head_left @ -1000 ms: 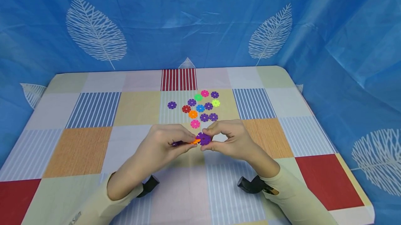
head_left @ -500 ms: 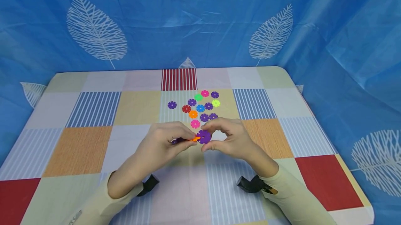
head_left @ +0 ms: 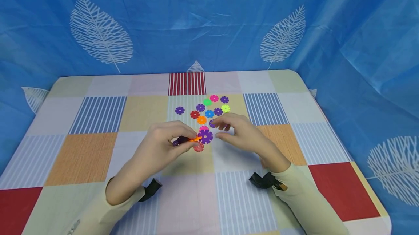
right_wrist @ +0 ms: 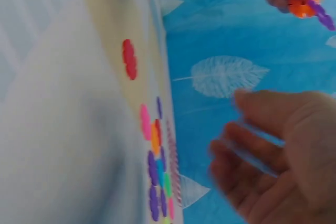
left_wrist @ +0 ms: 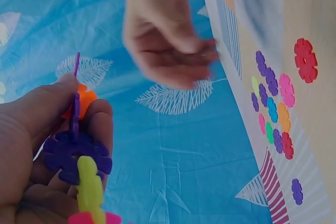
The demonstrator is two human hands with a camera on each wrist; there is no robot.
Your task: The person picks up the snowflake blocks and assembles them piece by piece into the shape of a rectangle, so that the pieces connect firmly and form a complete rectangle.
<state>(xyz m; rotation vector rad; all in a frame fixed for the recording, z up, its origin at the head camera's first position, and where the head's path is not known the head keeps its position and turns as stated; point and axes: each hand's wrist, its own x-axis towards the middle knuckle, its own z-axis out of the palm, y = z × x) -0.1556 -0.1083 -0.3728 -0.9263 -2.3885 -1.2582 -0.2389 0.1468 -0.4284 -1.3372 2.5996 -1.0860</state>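
Observation:
My left hand [head_left: 160,142] pinches a chain of slotted flower-shaped plastic discs between thumb and fingers, above the table. At the chain's right end in the head view is a purple disc [head_left: 206,136], joined to an orange disc [head_left: 196,139]. The left wrist view shows another purple disc [left_wrist: 76,156] in the palm, with a yellow disc [left_wrist: 90,187] and a pink disc [left_wrist: 100,217] linked on. My right hand [head_left: 243,135] hovers to the right of the chain, fingers loosely bent and holding nothing. Below the purple end disc lies a loose red disc [head_left: 198,147].
Behind the hands, several loose discs lie flat on the patchwork tablecloth [head_left: 137,107], among them a blue disc [head_left: 209,114], a green disc [head_left: 207,102] and a stray purple disc [head_left: 179,110]. A blue curtain [head_left: 196,20] with white leaves hangs along the back and sides.
My right hand has let go of the purple end disc and moved up and to the right. The left hand has shifted slightly left with the chain, uncovering the red disc.

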